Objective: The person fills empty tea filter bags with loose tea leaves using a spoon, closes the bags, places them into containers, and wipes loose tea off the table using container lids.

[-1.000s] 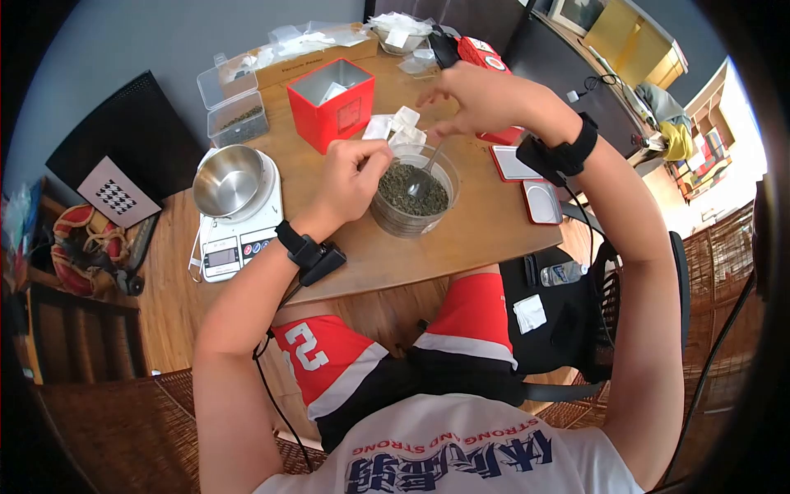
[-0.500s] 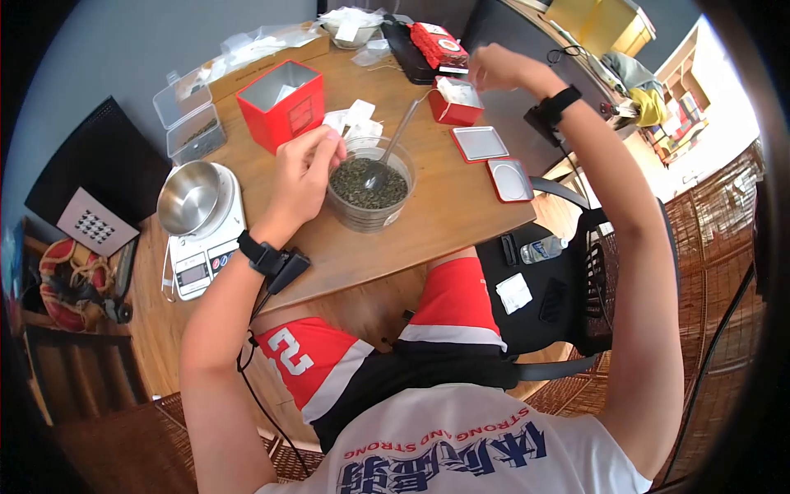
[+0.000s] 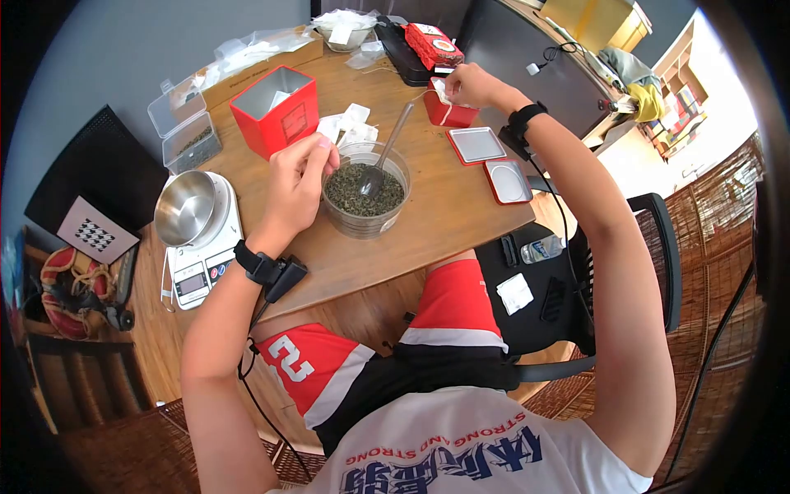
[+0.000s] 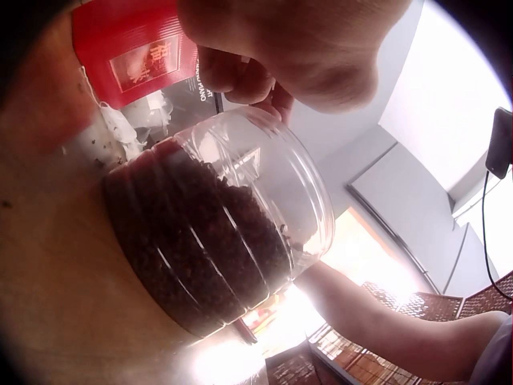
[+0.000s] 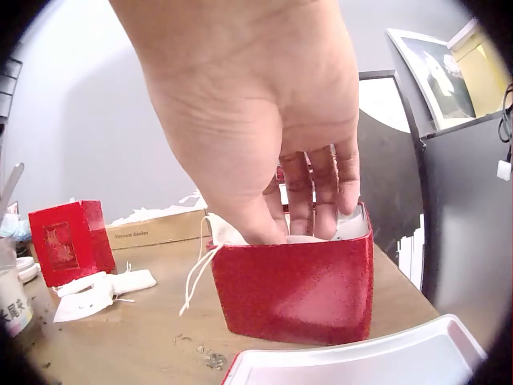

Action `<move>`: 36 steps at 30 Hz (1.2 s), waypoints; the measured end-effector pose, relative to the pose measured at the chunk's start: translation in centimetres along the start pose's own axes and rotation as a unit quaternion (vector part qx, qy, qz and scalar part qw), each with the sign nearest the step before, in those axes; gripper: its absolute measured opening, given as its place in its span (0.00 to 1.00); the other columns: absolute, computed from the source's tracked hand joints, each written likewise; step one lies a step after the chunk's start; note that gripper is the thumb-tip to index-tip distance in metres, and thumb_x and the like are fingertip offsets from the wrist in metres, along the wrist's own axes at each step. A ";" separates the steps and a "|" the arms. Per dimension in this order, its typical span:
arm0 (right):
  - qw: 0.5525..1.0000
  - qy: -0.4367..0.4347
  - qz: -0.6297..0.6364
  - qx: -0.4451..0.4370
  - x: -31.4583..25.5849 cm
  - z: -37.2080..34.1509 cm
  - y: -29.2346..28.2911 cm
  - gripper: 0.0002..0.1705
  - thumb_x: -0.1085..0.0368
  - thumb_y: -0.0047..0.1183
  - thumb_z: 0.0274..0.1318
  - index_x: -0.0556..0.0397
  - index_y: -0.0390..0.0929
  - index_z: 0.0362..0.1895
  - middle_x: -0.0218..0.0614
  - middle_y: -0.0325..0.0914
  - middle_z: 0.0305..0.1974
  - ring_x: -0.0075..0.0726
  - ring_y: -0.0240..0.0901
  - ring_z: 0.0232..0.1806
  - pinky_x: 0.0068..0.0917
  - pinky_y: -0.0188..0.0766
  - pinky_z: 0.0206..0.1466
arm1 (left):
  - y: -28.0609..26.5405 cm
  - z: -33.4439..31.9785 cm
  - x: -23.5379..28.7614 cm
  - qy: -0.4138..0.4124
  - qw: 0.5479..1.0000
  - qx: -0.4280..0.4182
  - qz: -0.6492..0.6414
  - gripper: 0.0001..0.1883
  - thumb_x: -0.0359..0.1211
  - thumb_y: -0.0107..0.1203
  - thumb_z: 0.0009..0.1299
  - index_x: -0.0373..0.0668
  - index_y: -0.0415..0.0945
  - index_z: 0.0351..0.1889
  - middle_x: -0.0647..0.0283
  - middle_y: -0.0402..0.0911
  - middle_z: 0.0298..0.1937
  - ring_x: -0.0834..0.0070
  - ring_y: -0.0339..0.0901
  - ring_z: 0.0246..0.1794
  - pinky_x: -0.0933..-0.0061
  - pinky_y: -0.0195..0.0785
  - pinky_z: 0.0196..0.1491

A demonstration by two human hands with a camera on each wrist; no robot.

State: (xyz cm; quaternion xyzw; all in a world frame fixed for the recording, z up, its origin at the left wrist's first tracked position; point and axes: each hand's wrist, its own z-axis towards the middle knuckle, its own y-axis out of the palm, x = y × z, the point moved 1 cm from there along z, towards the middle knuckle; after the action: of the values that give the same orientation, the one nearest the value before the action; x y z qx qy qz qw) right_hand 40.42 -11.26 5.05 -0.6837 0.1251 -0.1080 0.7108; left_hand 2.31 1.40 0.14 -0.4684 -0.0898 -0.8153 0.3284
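My left hand (image 3: pixel 295 185) is beside the clear jar (image 3: pixel 362 226), its fingers curled near the rim; nothing shows in them. Dark dried leaves (image 3: pixel 341 191) lie in the jar, and a metal spoon (image 3: pixel 393 136) leans in it. In the left wrist view the curled fingers (image 4: pixel 232 80) are behind the rim of the jar (image 4: pixel 200 241). My right hand (image 5: pixel 256 104) reaches down into a small red tin (image 5: pixel 296 293), fingers loosely extended and their tips partly hidden by its wall. White pouches with string (image 5: pixel 228 231) show at the tin's edge.
A larger red tin (image 3: pixel 276 123) and white pouches (image 3: pixel 355 123) are behind the jar. A scale (image 3: pixel 216 259) with a steel bowl (image 3: pixel 185 207) stands at the left. Two tin lids (image 3: pixel 477 145) lie at the right, near the table's edge. A plastic box (image 3: pixel 192 148) stands farther back.
My right hand has moved from above the jar area over to the small red tin and down into it. The left hand remains beside the jar, while the head view has shifted.
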 end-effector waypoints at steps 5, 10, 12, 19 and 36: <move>0.998 0.002 0.041 0.037 2.4 0.2 -1.9 0.10 0.65 0.66 0.47 0.55 0.90 0.35 0.44 0.88 0.32 0.42 0.87 0.36 0.34 0.81 0.45 | -0.1 -0.1 -0.2 -0.013 1.000 -0.016 0.008 0.22 0.38 0.42 0.84 0.34 0.73 0.29 0.67 0.75 0.28 0.83 0.67 0.31 0.77 0.60 0.35; 0.993 0.000 0.030 0.118 0.6 -0.5 -6.5 0.11 0.63 0.65 0.56 0.57 0.90 0.39 0.41 0.89 0.34 0.36 0.86 0.36 0.31 0.81 0.46 | -0.1 0.0 -0.9 -0.014 1.000 0.000 0.006 0.18 0.35 0.47 0.83 0.35 0.74 0.30 0.70 0.74 0.27 0.86 0.65 0.29 0.78 0.56 0.32; 0.989 -0.032 0.070 0.129 -2.1 -1.4 -8.3 0.12 0.62 0.64 0.58 0.57 0.89 0.40 0.36 0.88 0.32 0.31 0.83 0.35 0.30 0.79 0.45 | -0.2 -0.2 -0.8 -0.017 1.000 0.008 0.013 0.17 0.34 0.50 0.82 0.35 0.75 0.30 0.72 0.72 0.26 0.88 0.63 0.27 0.79 0.53 0.29; 0.926 -0.261 0.237 0.139 -14.4 -3.6 -7.2 0.08 0.65 0.66 0.59 0.57 0.88 0.39 0.33 0.84 0.32 0.26 0.78 0.34 0.28 0.75 0.43 | -0.2 0.0 1.3 -0.023 0.997 0.042 0.060 0.09 0.31 0.57 0.78 0.38 0.82 0.36 0.81 0.65 0.19 0.95 0.54 0.19 0.82 0.41 0.23; 0.856 -0.366 0.259 0.259 -21.1 -6.1 -2.0 0.08 0.71 0.64 0.48 0.52 0.83 0.35 0.33 0.83 0.34 0.43 0.76 0.35 0.36 0.70 0.43 | -0.5 -0.3 1.4 -0.010 0.998 0.059 0.036 0.09 0.28 0.61 0.75 0.37 0.78 0.31 0.81 0.63 0.16 0.95 0.53 0.18 0.83 0.41 0.23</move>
State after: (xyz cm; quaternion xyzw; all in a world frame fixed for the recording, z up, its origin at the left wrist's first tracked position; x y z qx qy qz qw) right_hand 18.54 -10.30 7.52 -0.4083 -0.0036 0.3093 0.8588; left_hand 1.25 1.02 1.19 -0.4587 -0.1244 -0.7918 0.3837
